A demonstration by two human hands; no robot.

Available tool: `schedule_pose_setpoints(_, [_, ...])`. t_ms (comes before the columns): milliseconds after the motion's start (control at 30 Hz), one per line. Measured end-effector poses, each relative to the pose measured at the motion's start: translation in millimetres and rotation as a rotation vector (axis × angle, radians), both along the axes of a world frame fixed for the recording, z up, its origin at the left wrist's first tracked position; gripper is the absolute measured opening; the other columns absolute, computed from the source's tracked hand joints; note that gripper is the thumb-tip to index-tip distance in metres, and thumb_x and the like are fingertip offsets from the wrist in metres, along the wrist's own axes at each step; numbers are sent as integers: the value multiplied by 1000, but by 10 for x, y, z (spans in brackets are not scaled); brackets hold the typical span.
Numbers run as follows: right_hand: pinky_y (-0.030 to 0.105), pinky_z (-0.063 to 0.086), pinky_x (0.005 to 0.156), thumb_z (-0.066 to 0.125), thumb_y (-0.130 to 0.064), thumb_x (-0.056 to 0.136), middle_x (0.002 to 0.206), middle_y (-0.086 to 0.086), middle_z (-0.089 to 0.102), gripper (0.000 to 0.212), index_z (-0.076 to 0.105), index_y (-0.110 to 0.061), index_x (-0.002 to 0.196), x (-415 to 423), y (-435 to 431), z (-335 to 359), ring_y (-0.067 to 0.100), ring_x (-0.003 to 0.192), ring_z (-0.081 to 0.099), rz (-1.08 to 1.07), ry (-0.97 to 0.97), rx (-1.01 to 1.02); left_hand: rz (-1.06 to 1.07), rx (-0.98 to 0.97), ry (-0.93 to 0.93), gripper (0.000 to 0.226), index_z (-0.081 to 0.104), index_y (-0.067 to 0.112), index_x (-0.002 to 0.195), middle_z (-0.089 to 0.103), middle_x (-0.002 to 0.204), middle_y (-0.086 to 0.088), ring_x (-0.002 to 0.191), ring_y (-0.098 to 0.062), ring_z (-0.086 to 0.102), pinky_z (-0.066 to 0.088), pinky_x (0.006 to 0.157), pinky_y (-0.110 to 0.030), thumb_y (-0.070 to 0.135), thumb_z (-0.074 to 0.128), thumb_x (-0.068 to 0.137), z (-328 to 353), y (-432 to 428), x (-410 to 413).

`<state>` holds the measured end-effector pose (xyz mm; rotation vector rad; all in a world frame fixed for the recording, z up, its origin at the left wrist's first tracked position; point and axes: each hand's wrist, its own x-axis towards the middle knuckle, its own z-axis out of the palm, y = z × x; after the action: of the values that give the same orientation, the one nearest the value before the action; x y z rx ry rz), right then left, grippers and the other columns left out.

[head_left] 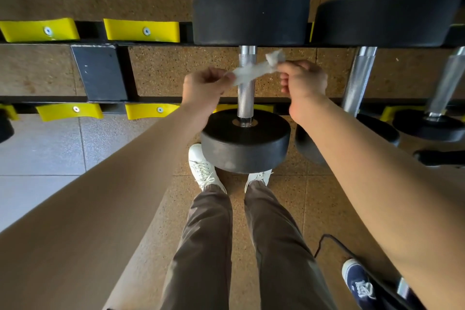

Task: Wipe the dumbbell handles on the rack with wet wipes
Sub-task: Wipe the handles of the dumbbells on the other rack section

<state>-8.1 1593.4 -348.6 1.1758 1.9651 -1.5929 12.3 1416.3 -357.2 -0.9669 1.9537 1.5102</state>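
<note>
A black dumbbell with a knurled steel handle [246, 98] lies across the rack [100, 72], its near weight [245, 143] toward me and its far weight [251, 16] beyond. A white wet wipe [254, 70] stretches across the upper part of the handle. My left hand [203, 88] pinches the wipe's left end, just left of the handle. My right hand [303, 80] pinches the bunched right end, just right of the handle. Both hands hover above the handle's middle.
More dumbbells [359, 83] lie to the right on the rack. Yellow cradles [142, 30] sit without dumbbells to the left. My white shoes [203, 168] stand under the near weight. Another person's blue shoe [359, 284] and a black cable [327, 241] are at the lower right.
</note>
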Motion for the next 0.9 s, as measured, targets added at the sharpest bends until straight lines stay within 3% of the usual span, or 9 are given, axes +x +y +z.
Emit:
schedule_pose_setpoints(133, [27, 57, 69, 83, -18, 76, 74, 0, 71, 16, 67, -13, 75, 120, -7, -22, 10, 65, 63, 103, 51, 4, 105, -56, -13, 15, 71, 17, 78, 60, 67, 6, 61, -9, 52, 45, 57, -22, 25, 76, 90, -74, -87, 108])
schedule_pose_setpoints(267, [28, 60, 64, 79, -3, 75, 80, 11, 72, 21, 61, -11, 71, 197, -212, 40, 15, 66, 67, 284, 128, -1, 177, -156, -60, 16, 70, 22, 74, 67, 75, 2, 75, -22, 67, 57, 69, -32, 25, 78, 87, -201, -246, 191])
schedule_pose_setpoints(367, [21, 56, 60, 82, -1, 75, 86, 6, 71, 23, 61, -10, 82, 248, -77, 15, 11, 70, 69, 274, 115, 24, -11, -124, -41, 13, 72, 23, 75, 73, 83, -4, 79, -23, 70, 61, 80, -42, 24, 79, 86, -153, -254, 230])
schedule_pose_setpoints(467, [25, 59, 66, 88, -12, 71, 88, -1, 73, 27, 67, -14, 88, 324, 191, -38, 13, 80, 72, 416, 84, 164, -280, -124, 15, 12, 72, 24, 78, 72, 83, 3, 79, -15, 67, 53, 70, -30, 29, 81, 85, -66, -251, 275])
schedule_pose_setpoints(533, [17, 55, 67, 86, -13, 73, 84, -7, 71, 21, 69, -20, 84, 388, 242, -36, 12, 81, 69, 579, 36, 209, -390, -208, -16, 10, 72, 26, 86, 71, 89, 7, 83, -11, 65, 47, 70, -25, 32, 80, 86, -58, -281, 314])
schedule_pose_setpoints(600, [11, 50, 67, 84, -16, 76, 85, -10, 69, 17, 72, -20, 87, 441, 142, -14, 6, 80, 65, 756, -24, 207, -381, -313, -74, 7, 72, 30, 87, 71, 93, 7, 88, -14, 66, 49, 72, -26, 34, 78, 86, -90, -339, 334])
schedule_pose_setpoints(767, [27, 56, 81, 82, -28, 79, 94, -3, 72, 20, 76, -18, 94, 435, -61, 15, 11, 87, 66, 956, -60, 294, -373, -496, -241, 21, 78, 28, 101, 74, 100, 0, 94, -21, 68, 60, 78, -36, 35, 74, 82, -34, -337, 344])
schedule_pose_setpoints(900, [17, 46, 64, 83, -31, 80, 93, -1, 68, 25, 76, -15, 97, 361, 125, -46, 8, 77, 60, 908, -162, 424, -484, -329, -182, 16, 79, 22, 96, 73, 98, -4, 95, -22, 67, 56, 75, -33, 26, 73, 82, 73, -161, 265])
